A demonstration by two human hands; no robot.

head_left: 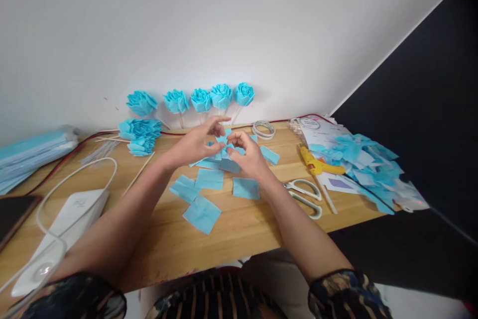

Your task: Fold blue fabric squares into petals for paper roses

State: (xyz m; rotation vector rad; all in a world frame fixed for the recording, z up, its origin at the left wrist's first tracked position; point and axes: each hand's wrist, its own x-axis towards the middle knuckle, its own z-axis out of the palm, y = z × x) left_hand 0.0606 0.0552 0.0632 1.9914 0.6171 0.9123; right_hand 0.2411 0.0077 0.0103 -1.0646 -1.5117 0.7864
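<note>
My left hand (199, 143) and my right hand (247, 156) come close together over the middle of the table. Between their fingertips is a small blue crepe paper piece (224, 136), partly hidden by the fingers. Both thumbs nearly meet below it, and my left index finger stretches out above. Under and in front of the hands lie several cut blue paper squares (202, 214), some overlapping. Another blue square (246, 188) lies just below my right wrist.
Blue paper flowers on sticks (200, 100) lean on the wall. Scissors (304, 197), a yellow glue gun (320, 163), a tape roll (263, 130) and a blue paper heap (368, 167) are right. A white power strip (63, 234) and a stack of blue sheets (35, 157) lie left.
</note>
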